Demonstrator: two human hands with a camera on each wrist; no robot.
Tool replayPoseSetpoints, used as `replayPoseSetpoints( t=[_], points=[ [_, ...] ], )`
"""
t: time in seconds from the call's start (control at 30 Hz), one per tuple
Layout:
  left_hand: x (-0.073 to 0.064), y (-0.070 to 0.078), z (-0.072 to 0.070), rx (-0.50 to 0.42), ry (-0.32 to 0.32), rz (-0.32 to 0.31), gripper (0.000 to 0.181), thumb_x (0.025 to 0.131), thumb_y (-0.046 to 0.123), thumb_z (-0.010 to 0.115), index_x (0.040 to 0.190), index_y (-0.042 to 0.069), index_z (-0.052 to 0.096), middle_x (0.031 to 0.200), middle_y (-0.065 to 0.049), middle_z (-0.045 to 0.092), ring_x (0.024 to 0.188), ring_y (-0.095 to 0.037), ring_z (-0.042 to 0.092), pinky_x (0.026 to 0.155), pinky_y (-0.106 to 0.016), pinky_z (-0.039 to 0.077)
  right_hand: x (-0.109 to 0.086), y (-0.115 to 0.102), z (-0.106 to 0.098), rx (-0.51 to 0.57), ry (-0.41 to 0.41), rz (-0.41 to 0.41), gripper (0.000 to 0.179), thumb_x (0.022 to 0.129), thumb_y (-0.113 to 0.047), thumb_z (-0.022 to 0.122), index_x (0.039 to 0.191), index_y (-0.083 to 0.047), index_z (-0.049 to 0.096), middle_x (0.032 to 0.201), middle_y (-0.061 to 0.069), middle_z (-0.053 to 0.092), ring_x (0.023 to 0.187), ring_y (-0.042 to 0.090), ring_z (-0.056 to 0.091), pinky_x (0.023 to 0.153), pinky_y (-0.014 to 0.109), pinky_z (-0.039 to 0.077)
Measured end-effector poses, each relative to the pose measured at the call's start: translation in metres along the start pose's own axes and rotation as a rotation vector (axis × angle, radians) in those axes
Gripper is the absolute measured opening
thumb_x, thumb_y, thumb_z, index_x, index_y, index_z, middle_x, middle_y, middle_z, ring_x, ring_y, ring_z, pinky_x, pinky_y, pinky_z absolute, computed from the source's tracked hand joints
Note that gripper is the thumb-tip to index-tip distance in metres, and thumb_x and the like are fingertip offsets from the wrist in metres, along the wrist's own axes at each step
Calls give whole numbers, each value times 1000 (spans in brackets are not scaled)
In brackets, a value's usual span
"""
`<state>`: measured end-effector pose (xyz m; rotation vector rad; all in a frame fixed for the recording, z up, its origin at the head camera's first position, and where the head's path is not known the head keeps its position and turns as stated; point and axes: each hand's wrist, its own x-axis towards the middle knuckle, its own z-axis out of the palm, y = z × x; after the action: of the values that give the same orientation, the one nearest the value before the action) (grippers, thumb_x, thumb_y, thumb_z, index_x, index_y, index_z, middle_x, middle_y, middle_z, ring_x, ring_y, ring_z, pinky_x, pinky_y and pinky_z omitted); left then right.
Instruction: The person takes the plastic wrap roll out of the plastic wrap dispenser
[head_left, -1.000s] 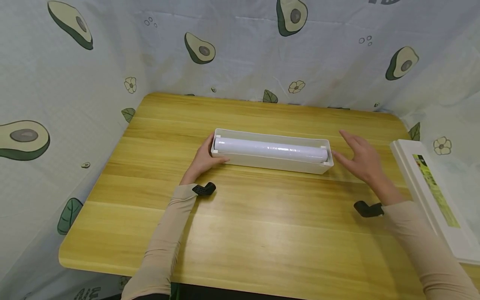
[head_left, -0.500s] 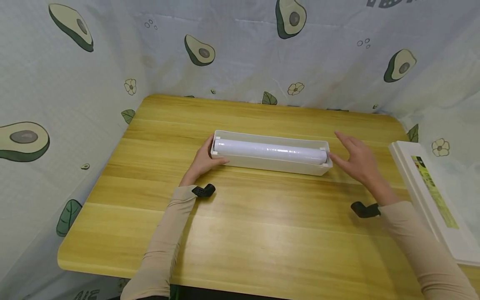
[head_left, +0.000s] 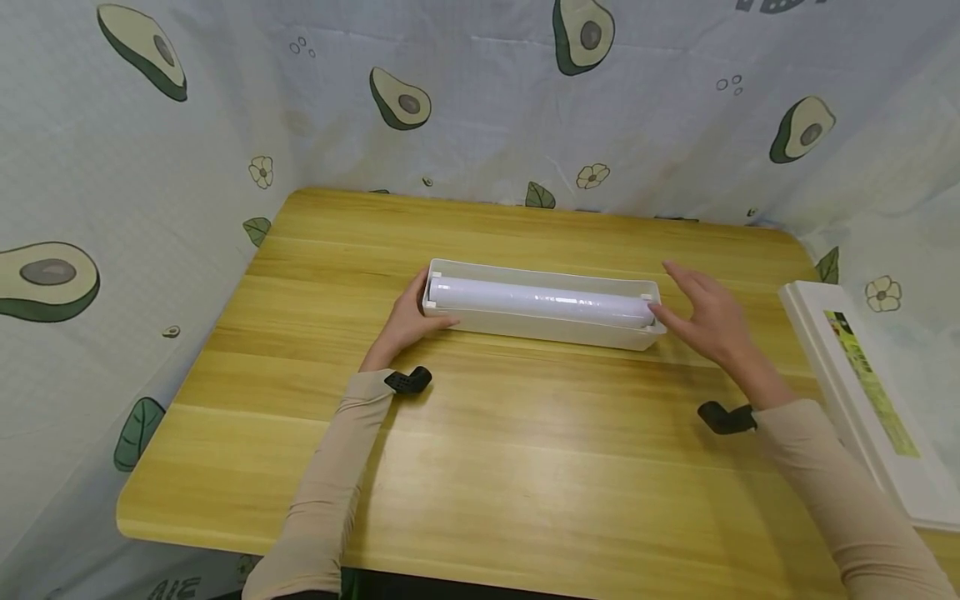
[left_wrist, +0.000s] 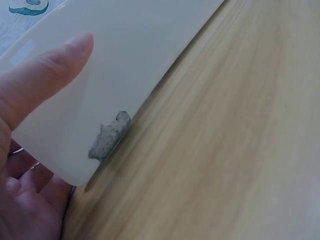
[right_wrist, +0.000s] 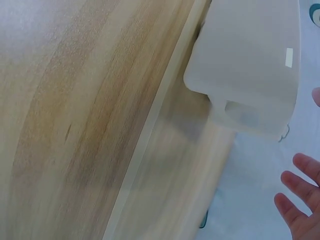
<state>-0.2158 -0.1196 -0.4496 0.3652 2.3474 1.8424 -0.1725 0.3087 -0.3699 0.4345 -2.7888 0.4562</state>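
Note:
A long white cling film dispenser (head_left: 547, 328) lies across the table with its top off, and a glossy roll of film (head_left: 540, 297) sits inside. My left hand (head_left: 405, 323) grips its left end, thumb along the front wall and the other fingers round the end and back. In the left wrist view that thumb (left_wrist: 55, 67) lies flat on the white wall, above a grey patch near the bottom edge. At the opposite end, my right hand (head_left: 708, 321) is spread, its thumb tip overlapping the rim by the roll's end. Several of its fingers (right_wrist: 298, 186) stand apart from the box.
A long white lid-like piece (head_left: 922, 492) with a green label lies along the table's right side, beside the right forearm. The wooden table (head_left: 525, 467) meets a curtain (head_left: 480, 108) printed with avocados at the back and sides.
My right hand has moved slightly left, bringing its thumb from beside the dispenser's right end to over the rim. The left hand keeps its grip, and the dispenser stays in place.

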Motion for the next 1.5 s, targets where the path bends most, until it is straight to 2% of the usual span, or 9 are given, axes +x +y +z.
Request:
replayPoseSetpoints(
  t=[0.17, 0.33, 0.43, 0.57, 0.7, 1.07, 1.17, 1.4, 1.5],
  points=[
    [2, 2, -1, -17, -10, -4, 101, 74, 10, 79, 152, 21, 15, 149, -9, 36, 130, -29, 41, 108, -46, 36, 4, -5, -1, -12, -31, 2, 67, 86, -31, 65, 144, -11, 38, 132, 29, 50, 118, 46, 47, 95, 63, 38],
    [-11, 21, -2, -16, -30, -22, 99, 75, 6, 77, 151, 14, 15, 149, -13, 35, 129, -31, 41, 108, -46, 37, 3, -7, 5, 0, -54, -28, 68, 85, -29, 67, 144, -12, 38, 129, 28, 53, 116, 45, 49, 94, 62, 39],
    [-16, 13, 0, 1, -23, -18, 99, 74, 11, 79, 151, 17, 17, 147, -11, 37, 127, -28, 43, 106, -43, 39, -1, -7, 13, 22, -21, -82, 67, 84, -26, 69, 142, -10, 41, 123, 27, 57, 111, 44, 52, 90, 61, 41],
    [-12, -6, 4, 11, -3, 0, 101, 73, 15, 81, 151, 23, 18, 147, -8, 38, 127, -26, 44, 106, -43, 40, -3, -7, 21, 59, 49, -144, 65, 81, -21, 71, 139, -7, 45, 117, 27, 60, 107, 44, 54, 87, 59, 43],
    [-9, -4, 4, 7, -4, -4, 100, 74, 12, 79, 151, 23, 17, 147, -8, 39, 127, -26, 44, 107, -45, 38, -1, -9, 21, 71, 66, -160, 65, 80, -19, 71, 139, -7, 46, 117, 26, 61, 107, 43, 55, 86, 59, 43],
    [-4, -2, 2, 2, -9, -6, 99, 74, 12, 79, 151, 22, 17, 147, -8, 38, 127, -27, 44, 106, -45, 39, 3, -19, 20, 69, 6, -141, 64, 84, -24, 68, 141, -9, 43, 122, 24, 58, 111, 42, 52, 87, 60, 43],
    [-5, 2, 1, -14, -13, -19, 100, 74, 10, 79, 151, 20, 16, 147, -11, 37, 129, -29, 42, 108, -46, 37, 4, -21, 21, 62, -14, -130, 63, 85, -25, 68, 141, -9, 42, 121, 23, 59, 110, 42, 52, 86, 59, 44],
    [-14, 31, -2, 4, -37, -18, 97, 76, 6, 76, 151, 9, 14, 147, -17, 36, 129, -32, 42, 107, -46, 38, 8, -24, 25, 75, -2, -161, 63, 84, -23, 69, 140, -9, 44, 119, 21, 61, 112, 40, 53, 88, 57, 44],
    [-13, 30, -2, -11, -37, -14, 97, 76, 5, 76, 151, 10, 15, 147, -17, 36, 128, -32, 42, 107, -46, 38, 11, -25, 27, 84, 2, -177, 62, 84, -22, 68, 140, -8, 45, 118, 21, 61, 112, 39, 53, 88, 57, 44]
  ],
)
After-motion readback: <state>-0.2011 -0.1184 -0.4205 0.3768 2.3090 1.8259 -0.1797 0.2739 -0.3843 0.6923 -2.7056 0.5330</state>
